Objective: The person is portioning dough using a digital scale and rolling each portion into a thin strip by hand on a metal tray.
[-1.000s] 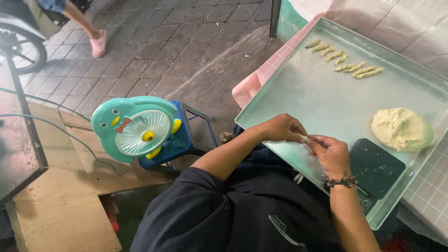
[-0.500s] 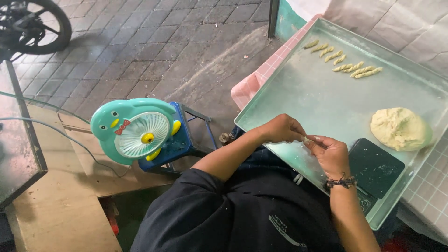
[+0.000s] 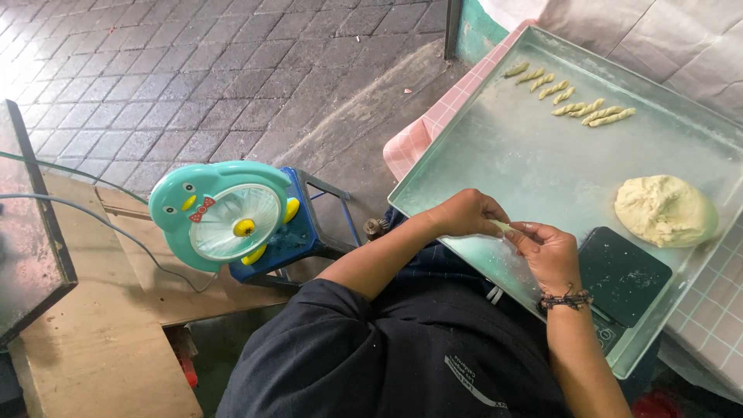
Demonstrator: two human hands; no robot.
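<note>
My left hand (image 3: 467, 213) and my right hand (image 3: 551, 254), with a beaded bracelet at the wrist, meet over the near edge of a large metal baking tray (image 3: 495, 147). Both pinch a small pale strip of dough (image 3: 502, 226) between their fingertips. A lump of yellow dough (image 3: 664, 210) lies on the tray to the right of my hands. Several twisted dough sticks (image 3: 574, 97) lie in a row at the tray's far end. A small dark digital scale (image 3: 624, 275) sits on the tray beside my right wrist.
A teal penguin-shaped fan (image 3: 220, 214) stands on a blue stool (image 3: 298, 232) to my left. Wooden boards (image 3: 101, 348) and a dark panel (image 3: 27, 240) with cables lie further left. The tray rests on a pink checked cloth (image 3: 418, 139) over a tiled surface (image 3: 716, 310). Paving stones cover the ground.
My hands have stayed together at the tray's edge, fingers shifting slightly on the dough strip. The wheel and passer-by's foot at the top left have left the view.
</note>
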